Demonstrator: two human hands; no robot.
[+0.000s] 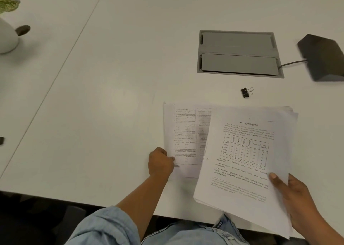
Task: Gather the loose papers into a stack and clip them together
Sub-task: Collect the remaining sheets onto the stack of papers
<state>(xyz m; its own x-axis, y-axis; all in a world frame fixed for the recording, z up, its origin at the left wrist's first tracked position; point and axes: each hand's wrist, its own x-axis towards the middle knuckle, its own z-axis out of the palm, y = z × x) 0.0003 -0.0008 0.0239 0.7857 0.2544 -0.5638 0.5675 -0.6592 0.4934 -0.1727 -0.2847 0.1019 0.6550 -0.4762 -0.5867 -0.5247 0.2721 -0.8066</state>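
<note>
Right hand (299, 198) fingers grasping paper stack (247, 162). Left hand (160, 162) fingers pinching loose sheet (184, 133) on bench (111, 95). Binder clip (245, 92) at 12 o'clock of stack, apart.

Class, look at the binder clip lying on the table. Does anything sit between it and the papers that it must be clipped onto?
Nothing visible does. The binder clip lies alone on the bare table, just beyond the far edge of the stack of papers held in the right hand. The left hand grips a separate sheet.
</note>
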